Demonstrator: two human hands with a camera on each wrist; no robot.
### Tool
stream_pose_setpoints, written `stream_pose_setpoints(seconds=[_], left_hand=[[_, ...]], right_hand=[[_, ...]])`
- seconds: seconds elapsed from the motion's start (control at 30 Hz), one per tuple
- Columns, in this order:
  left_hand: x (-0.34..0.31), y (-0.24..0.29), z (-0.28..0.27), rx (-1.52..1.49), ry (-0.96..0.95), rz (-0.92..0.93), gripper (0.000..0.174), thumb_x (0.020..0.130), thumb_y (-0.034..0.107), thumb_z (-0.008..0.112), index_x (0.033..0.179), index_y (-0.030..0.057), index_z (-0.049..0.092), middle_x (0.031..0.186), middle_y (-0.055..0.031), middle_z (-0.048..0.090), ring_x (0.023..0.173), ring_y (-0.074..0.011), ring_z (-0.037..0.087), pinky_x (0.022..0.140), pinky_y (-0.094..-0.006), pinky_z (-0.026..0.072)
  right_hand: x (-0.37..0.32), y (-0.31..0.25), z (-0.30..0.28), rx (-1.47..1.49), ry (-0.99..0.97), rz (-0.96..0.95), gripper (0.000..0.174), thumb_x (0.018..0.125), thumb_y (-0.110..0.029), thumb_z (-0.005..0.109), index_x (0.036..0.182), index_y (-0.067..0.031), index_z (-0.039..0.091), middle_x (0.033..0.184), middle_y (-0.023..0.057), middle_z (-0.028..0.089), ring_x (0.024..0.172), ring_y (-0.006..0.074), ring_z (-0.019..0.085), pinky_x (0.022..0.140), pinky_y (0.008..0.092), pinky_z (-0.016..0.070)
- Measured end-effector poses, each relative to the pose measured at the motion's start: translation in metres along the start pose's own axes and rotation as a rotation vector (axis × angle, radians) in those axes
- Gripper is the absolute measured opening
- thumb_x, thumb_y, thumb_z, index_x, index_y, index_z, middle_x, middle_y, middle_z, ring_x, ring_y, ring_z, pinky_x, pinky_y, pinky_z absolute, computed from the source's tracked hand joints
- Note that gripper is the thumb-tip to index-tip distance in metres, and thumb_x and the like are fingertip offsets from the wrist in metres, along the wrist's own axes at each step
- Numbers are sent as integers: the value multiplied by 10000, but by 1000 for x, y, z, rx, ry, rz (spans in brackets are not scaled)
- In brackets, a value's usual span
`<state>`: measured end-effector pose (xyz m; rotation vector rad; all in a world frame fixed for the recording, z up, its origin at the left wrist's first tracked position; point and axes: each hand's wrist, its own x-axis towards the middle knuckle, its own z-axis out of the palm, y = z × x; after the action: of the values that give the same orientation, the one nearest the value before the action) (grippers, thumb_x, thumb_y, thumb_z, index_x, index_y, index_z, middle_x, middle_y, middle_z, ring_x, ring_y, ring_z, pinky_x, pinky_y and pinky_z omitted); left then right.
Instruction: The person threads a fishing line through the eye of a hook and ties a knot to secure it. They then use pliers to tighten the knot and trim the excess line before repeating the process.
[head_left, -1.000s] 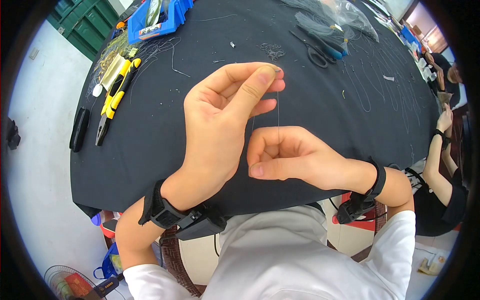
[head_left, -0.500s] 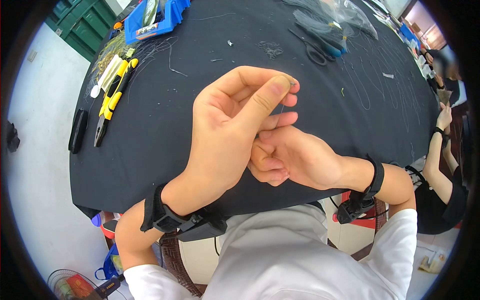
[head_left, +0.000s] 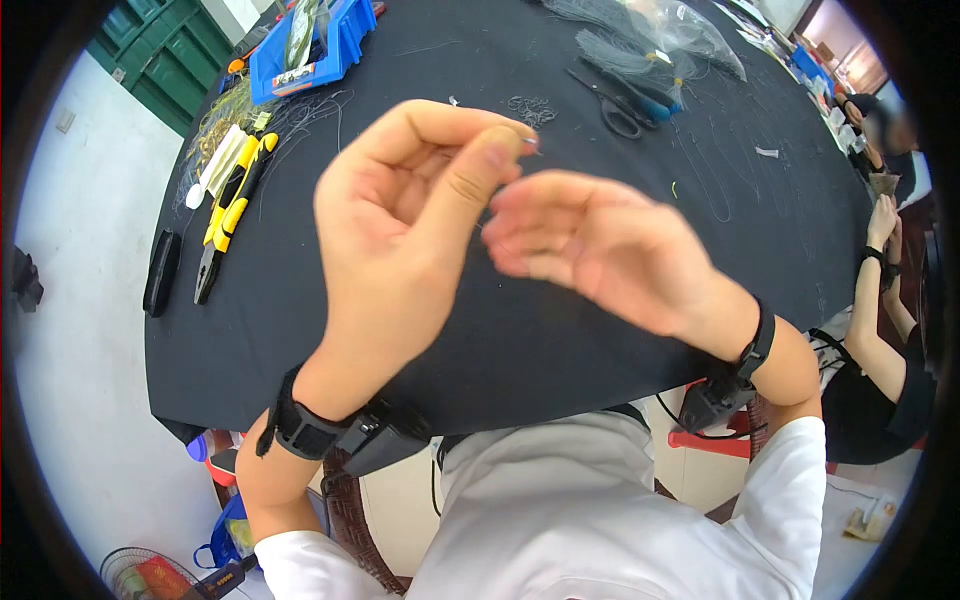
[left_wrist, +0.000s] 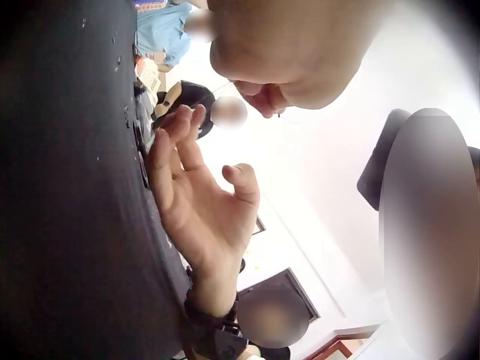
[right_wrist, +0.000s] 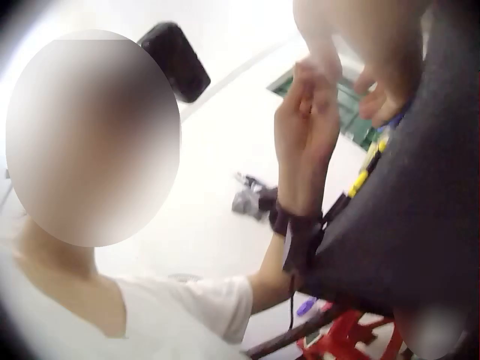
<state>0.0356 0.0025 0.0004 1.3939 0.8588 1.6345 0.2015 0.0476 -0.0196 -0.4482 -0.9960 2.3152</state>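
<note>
In the head view the left hand point(head_left: 400, 220) is raised over the black cloth, thumb and index finger pinching a tiny dark metallic piece point(head_left: 531, 141). Its end also pokes out below the fingertips in the left wrist view, as a small dark tip point(left_wrist: 278, 115). Close on the right of that pinch is the right hand point(head_left: 610, 240), palm up and blurred, its fingers loosely bent and holding nothing that shows. In the left wrist view the right hand point(left_wrist: 206, 202) has its fingers and thumb spread apart. No thread can be made out between the hands.
Yellow-black pliers point(head_left: 233, 200) and a black case point(head_left: 161, 272) lie at the left, a blue bin point(head_left: 335, 55) behind. Scissors point(head_left: 615, 112), a dark tangled pile point(head_left: 531, 110) and bundled line point(head_left: 625, 50) lie beyond the hands. Another person point(head_left: 870, 350) sits at the right.
The right hand has come away from under the left hand's fingers, moved up and uncurled. Keeping its pinch, the left hand has shifted left and slightly up.
</note>
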Motion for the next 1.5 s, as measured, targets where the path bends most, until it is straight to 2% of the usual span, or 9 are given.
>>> stream_pose_setpoints(seconds=[0.23, 0.33, 0.6, 0.73, 0.87, 1.03, 1.23, 1.33, 1.5], left_hand=[[14, 3, -12, 329, 7, 343, 43, 823, -36, 576, 865, -38, 587, 840, -49, 610, 664, -30, 513, 597, -143, 414], [16, 6, -14, 453, 23, 372, 51, 801, -35, 598, 843, -8, 604, 820, -25, 609, 563, -4, 423, 500, -139, 350], [21, 5, -20, 583, 66, 359, 55, 765, -7, 635, 806, 27, 621, 786, -17, 606, 510, -18, 357, 447, -160, 308], [21, 10, -19, 600, 92, 316, 52, 787, -13, 612, 837, 2, 611, 810, -28, 602, 581, -23, 410, 506, -157, 343], [22, 14, -29, 531, 106, 239, 64, 830, -12, 574, 887, -38, 584, 892, -57, 601, 752, -52, 533, 665, -169, 432], [24, 14, -31, 375, 148, 196, 67, 832, -22, 563, 892, -49, 578, 908, -76, 608, 803, -84, 556, 735, -206, 452], [25, 14, -29, 388, 198, 312, 47, 823, -12, 585, 863, -25, 605, 741, 5, 590, 530, 27, 380, 450, -133, 280], [24, 17, -27, 357, 193, 334, 56, 825, -12, 583, 873, -33, 600, 787, -25, 607, 599, 3, 460, 510, -135, 347], [23, 18, -24, 195, 166, 255, 74, 826, -9, 582, 886, -50, 593, 879, -85, 627, 778, -77, 575, 703, -183, 460]], right_hand=[[10, -88, -63, -1979, 602, -731, 218, 783, -179, 527, 878, 9, 583, 877, 158, 599, 840, 290, 576, 748, 385, 453], [19, -90, -94, -2156, 668, -733, 220, 786, -206, 531, 825, 6, 571, 871, 186, 576, 832, 347, 551, 753, 423, 442], [27, -110, -112, -2044, 676, -252, 313, 773, -304, 594, 654, -16, 559, 691, 141, 540, 721, 290, 532, 637, 363, 409], [30, -114, -125, -2024, 635, -334, 309, 802, -304, 582, 685, -18, 571, 691, 89, 542, 689, 213, 513, 621, 328, 405], [20, -123, -107, -899, 542, -291, 270, 879, -287, 523, 855, -20, 561, 824, 50, 568, 805, 174, 538, 638, 283, 444], [6, -102, -58, -19, 35, -249, 232, 859, -219, 528, 914, 7, 534, 1016, 223, 527, 996, 347, 543, 875, 431, 476], [0, -57, -3, -255, -221, -139, 197, 763, -217, 527, 755, -21, 503, 850, 101, 510, 749, 163, 466, 649, 260, 387], [-5, -45, 5, -1296, 9, -671, 131, 697, -64, 623, 732, -24, 504, 827, 65, 486, 708, 151, 452, 628, 240, 350], [-6, -42, 24, -1719, 111, -1117, 186, 608, -74, 689, 715, -25, 545, 815, 107, 483, 702, 242, 504, 609, 305, 423]])
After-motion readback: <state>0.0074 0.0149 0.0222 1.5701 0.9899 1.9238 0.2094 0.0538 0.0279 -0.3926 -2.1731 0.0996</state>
